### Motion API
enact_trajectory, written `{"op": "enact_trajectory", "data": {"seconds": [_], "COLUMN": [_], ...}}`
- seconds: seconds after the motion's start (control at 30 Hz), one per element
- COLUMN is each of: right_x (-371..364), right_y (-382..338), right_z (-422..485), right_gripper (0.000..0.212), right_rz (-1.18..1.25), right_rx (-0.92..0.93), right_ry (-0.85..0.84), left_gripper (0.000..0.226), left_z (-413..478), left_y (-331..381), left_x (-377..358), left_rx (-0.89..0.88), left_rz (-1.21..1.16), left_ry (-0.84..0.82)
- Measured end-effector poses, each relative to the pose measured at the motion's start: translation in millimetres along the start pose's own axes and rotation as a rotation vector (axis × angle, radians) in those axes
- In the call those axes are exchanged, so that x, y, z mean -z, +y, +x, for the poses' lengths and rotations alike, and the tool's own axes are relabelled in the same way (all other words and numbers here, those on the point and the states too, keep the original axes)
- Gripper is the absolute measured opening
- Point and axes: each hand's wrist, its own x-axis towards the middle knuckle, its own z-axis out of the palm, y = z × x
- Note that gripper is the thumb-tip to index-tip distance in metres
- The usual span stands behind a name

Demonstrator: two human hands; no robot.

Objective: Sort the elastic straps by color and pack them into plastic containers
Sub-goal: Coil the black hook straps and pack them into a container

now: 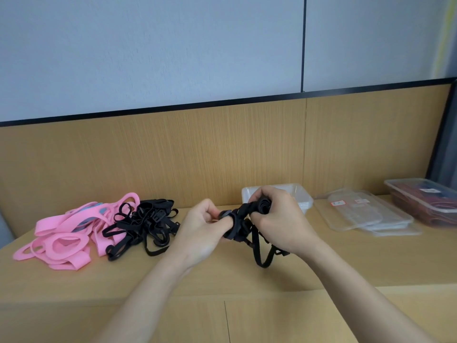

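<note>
- Fingers of your left hand [205, 226] are curled in tight, thumb and forefinger pinching the left end of a black strap bundle [243, 219] at a dark clasp.
- Your right hand [279, 219] is closed round the bundle's upper right part, where the strap is rolled into a coil; the back of the hand faces you.
- Both hands meet above the table [247, 280], wrists lifted off the wood, forearms coming in from the lower edge and converging.
- A loop of the held strap hangs below your right hand towards the tabletop; whether it touches, you cannot tell.
- Just behind your right hand stands a stack of clear containers [300, 194], partly hidden by your knuckles.
- To your left lies a loose pile of black straps [146, 224], touching a heap of pink straps [64, 236] farther left.
- To your right lie flat clear lids [366, 214], and beyond them a clear container of dark red straps [425, 201].
</note>
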Motion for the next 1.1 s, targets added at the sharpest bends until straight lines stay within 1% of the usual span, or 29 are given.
{"op": "enact_trajectory", "data": {"seconds": [0.07, 0.13, 0.23, 0.33, 0.37, 0.5, 0.57, 0.63, 0.7, 0.8, 0.97, 1.03, 1.1], "right_x": [-1.3, -4.3, -11.9, -20.1, -22.5, -31.2, -35.7, -37.5, -35.5, -30.4, -28.1, -27.2, -25.6], "right_y": [-3.3, -6.1, -9.0, -12.0, -12.2, -9.1, -4.2, 0.4, 5.8, 15.5, 32.2, 37.2, 39.7], "right_z": [-2.7, -5.8, -11.6, -19.1, -21.2, -27.6, -29.6, -31.3, -32.7, -32.9, -30.3, -30.3, -28.8], "right_gripper": [0.015, 0.014, 0.021, 0.034, 0.034, 0.017, 0.01, 0.007, 0.008, 0.012, 0.017, 0.016, 0.018], "right_rz": [0.001, 0.0, 0.02, 0.116, 0.154, 0.282, 0.352, 0.424, 0.481, 0.481, 0.499, 0.51, 0.501], "right_rx": [0.003, 0.014, 0.031, 0.04, 0.038, -0.004, -0.027, -0.046, -0.058, -0.102, -0.173, -0.206, -0.227], "right_ry": [-0.006, -0.022, -0.062, -0.128, -0.139, -0.185, -0.232, -0.264, -0.277, -0.264, -0.213, -0.184, -0.169], "left_gripper": [0.034, 0.031, 0.021, 0.018, 0.017, 0.015, 0.012, 0.015, 0.014, 0.009, 0.016, 0.024, 0.033], "left_z": [1.9, 5.2, 11.2, 12.8, 12.8, 13.9, 14.1, 13.6, 11.8, 6.6, 0.1, -2.7, -5.9], "left_y": [-1.8, -6.1, -13.3, -14.7, -13.7, -5.0, -0.1, 3.9, 6.6, 8.8, 7.7, 5.4, 1.5], "left_x": [-0.8, -2.4, -4.4, -5.1, -5.2, -5.9, -6.3, -7.2, -7.4, -5.5, -6.7, -7.1, -6.9], "left_rx": [-0.02, -0.035, -0.039, -0.016, 0.002, 0.094, 0.11, 0.119, 0.146, 0.183, 0.203, 0.191, 0.169], "left_rz": [0.012, -0.032, -0.186, -0.368, -0.436, -0.721, -0.841, -0.98, -1.085, -1.184, -1.215, -1.204, -1.178], "left_ry": [0.091, 0.166, 0.254, 0.309, 0.325, 0.351, 0.317, 0.27, 0.234, 0.188, 0.067, 0.016, -0.069]}}
